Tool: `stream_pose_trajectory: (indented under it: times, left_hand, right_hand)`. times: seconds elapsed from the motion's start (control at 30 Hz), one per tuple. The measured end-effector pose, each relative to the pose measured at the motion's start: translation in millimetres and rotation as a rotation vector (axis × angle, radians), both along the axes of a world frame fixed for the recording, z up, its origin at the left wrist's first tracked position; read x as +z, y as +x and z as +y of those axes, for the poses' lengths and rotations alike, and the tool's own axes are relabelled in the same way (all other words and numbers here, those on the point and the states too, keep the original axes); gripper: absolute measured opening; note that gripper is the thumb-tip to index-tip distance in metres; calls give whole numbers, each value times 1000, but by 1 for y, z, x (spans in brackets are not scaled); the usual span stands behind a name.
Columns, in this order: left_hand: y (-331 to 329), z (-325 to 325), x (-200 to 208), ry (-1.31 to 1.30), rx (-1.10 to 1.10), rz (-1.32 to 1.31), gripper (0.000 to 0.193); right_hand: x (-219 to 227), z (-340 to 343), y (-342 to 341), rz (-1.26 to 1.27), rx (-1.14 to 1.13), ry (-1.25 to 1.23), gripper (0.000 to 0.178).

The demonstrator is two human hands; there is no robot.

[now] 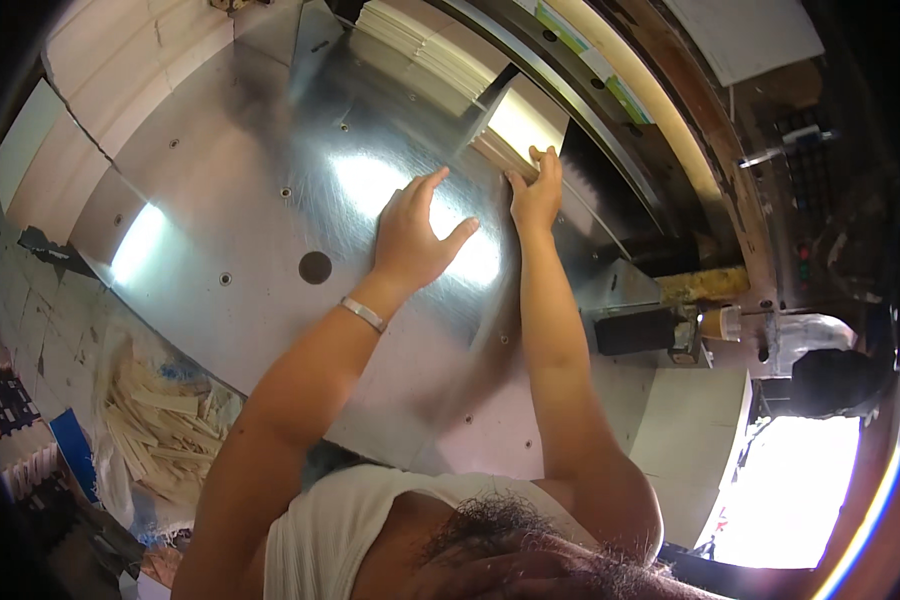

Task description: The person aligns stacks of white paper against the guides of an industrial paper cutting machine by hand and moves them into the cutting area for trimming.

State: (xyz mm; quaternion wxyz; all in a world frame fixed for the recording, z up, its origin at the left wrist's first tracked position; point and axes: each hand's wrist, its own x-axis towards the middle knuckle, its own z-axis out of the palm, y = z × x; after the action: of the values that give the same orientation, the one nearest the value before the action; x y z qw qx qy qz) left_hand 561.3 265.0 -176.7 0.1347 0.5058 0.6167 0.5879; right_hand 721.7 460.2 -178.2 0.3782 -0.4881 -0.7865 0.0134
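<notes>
My left hand (415, 230) hovers over or rests on the shiny metal bed (260, 330), its fingers and thumb apart with nothing in them; a light band circles that wrist. My right hand (537, 195) is at the near right corner of a short stack of pale paper (523, 122), thumb against the near side and fingers along the edge. The stack's far end lies close to the long metal bar of a paper cutter (610, 110). To its left, beyond a gap, another stack of pale sheets (420, 55) lies on the bed.
Large pale paper piles (150, 60) stand at the far left. A clear bag of paper strips (165, 420) sits below the bed's left edge. Black machine parts (635, 330) jut out at the right, near a pale side surface (685, 440). Small round holes dot the bed.
</notes>
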Motion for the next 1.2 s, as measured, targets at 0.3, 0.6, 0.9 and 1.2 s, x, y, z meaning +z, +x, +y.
stream_pose_trajectory:
  times: [0.3, 0.6, 0.9, 1.2]
  left_hand:
    - [2, -2, 0, -77, -12, -10, 70]
    - [1, -9, 2, -123, -32, -9, 66]
    - [3, -8, -1, -114, -43, 1, 63]
    - [5, -8, 0, -129, -63, -2, 62]
  right_hand:
    - [-1, 61, -28, -32, 45, 52, 51]
    - [-4, 75, -38, -27, 64, 57, 55]
    - [2, 102, -41, -39, 3, 27, 54]
    - [-2, 100, -33, 200, -91, 31, 88]
